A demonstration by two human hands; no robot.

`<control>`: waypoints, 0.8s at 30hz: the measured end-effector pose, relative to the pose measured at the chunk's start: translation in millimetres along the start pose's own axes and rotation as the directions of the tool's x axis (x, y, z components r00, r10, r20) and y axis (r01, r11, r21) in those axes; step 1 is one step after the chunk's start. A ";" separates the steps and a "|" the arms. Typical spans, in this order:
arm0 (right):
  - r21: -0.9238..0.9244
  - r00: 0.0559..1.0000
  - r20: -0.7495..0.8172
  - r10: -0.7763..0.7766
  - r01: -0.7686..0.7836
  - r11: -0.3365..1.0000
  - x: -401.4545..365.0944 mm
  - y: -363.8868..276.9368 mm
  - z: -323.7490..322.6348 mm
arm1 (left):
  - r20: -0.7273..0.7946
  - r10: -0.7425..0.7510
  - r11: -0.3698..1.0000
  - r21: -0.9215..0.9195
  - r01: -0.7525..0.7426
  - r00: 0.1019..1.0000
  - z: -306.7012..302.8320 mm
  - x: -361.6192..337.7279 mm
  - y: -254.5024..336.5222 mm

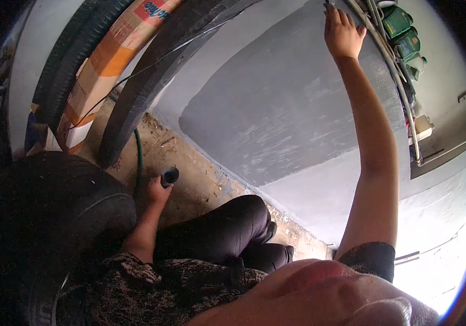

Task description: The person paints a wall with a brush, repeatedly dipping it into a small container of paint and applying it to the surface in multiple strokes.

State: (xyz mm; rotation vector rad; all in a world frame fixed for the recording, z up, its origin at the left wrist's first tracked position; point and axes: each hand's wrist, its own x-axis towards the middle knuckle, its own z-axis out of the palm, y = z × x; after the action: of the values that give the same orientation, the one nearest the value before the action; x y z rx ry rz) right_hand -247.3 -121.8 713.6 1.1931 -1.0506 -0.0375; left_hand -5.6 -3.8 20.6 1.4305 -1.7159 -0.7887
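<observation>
Wall (pixel 276 98): one surface, bearing one large dark grey patch that spreads from the floor side toward the top of the view, bordered by paler areas. Two hands are shown, both in use. The right hand (pixel 344 33) is raised at the upper edge of the patch, its fingers bent and mostly closed on one small dark tool (pixel 328 4); the tool is cut off by the frame, and its kind cannot be told. The left hand (pixel 159 190), held low above the floor (pixel 189 190), is curled around one dark cup (pixel 170 176), whose round mouth is open to view; its contents cannot be made out. One green hose (pixel 139 146) lies near the cup. Left of the wall stand one long cardboard box (pixel 111 62) with orange tape and two long dark curved pieces, one on each side: a ribbed piece (pixel 62 76) and a smoother piece (pixel 146 87). One large tyre (pixel 54 201) occupies the lower left. At upper right, beside several pipes (pixel 388 57), are two green bottles (pixel 397 22), one pale translucent container (pixel 417 63) and, farther down, one cream jug (pixel 423 127).
</observation>
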 end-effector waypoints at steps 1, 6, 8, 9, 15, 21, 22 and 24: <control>0.025 1.000 -0.007 -0.010 0.010 1.000 0.3 1.6 2.1 | 0.016 -0.003 1.000 -0.018 0.003 1.000 1.2 0.8 -2.9; 0.063 0.966 0.147 -0.212 0.205 0.977 -33.8 -30.0 8.7 | 0.087 -0.058 0.998 0.024 0.056 0.995 -9.8 2.5 6.7; 0.135 0.955 0.077 -0.287 0.275 0.952 -46.7 -47.1 -1.6 | -0.017 -0.003 1.000 -0.013 0.002 1.000 -14.7 -1.1 15.0; 0.118 0.952 0.063 -0.301 0.292 0.949 -49.9 -50.0 -1.7 | -0.018 -0.006 1.000 -0.026 0.005 1.000 -13.3 -0.8 12.6; 0.080 0.999 0.007 -0.043 0.042 0.996 -32.4 -31.8 0.9 | -0.037 0.000 0.999 -0.038 -0.002 0.999 -3.2 -0.3 5.0; 0.120 0.957 0.153 -0.245 0.228 0.966 -70.9 -78.0 7.7 | 0.056 -0.066 0.997 -0.030 0.067 0.996 -14.6 1.2 15.9; 0.135 0.950 0.148 -0.273 0.254 0.958 -78.3 -86.2 4.2 | 0.042 -0.062 0.998 -0.022 0.063 0.997 -12.8 0.4 14.6; 0.222 0.957 0.153 -0.245 0.208 0.953 -84.8 -90.9 -3.1 | 0.043 -0.056 0.998 -0.014 0.057 0.998 -11.4 1.3 9.3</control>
State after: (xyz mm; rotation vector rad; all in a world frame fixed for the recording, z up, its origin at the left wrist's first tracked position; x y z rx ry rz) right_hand -248.5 -113.4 589.5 1.5165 -1.0869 -0.2258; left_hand -0.8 -3.3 34.6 1.4669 -1.7040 -0.8666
